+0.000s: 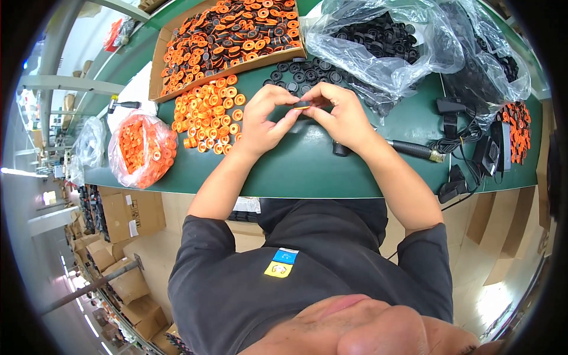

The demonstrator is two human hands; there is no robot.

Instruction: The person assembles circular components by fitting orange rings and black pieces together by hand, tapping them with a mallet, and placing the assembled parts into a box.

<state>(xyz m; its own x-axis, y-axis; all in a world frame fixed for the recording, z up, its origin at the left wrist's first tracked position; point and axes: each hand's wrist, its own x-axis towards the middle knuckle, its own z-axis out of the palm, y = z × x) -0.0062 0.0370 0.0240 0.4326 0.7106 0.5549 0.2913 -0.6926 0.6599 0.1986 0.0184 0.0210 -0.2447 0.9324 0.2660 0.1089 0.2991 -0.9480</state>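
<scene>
A small, thin orange-yellow piece (302, 107) is held above the table, in front of the body, between the fingertips of both hands. It is pinched by the thumb and index finger of the left hand (265, 117) at one side and by those of the right hand (342, 113) at the other; its full shape is hidden by the fingers. Both hands are closed narrowly, with the fingertips brought almost together.

Just beyond the fingers, round black plastic parts (310, 73) are spread on the green tabletop (278, 177). To the left of the left hand, ring-shaped bright orange plastic parts (207, 115) are heaped loosely. Behind them, a shallow brown cardboard box (155, 83) is filled with round orange-and-black pieces (234, 36). Near the table's left edge, more orange parts are contained in a clear plastic bag (142, 151).

Beyond the right hand, black parts are held in an open, transparent plastic bag (435, 44). A tool with a black grip (411, 149) is partly covered by the right forearm. Farther right, black cables (467, 137) are tangled beside flat orange-and-black pieces (519, 131).
</scene>
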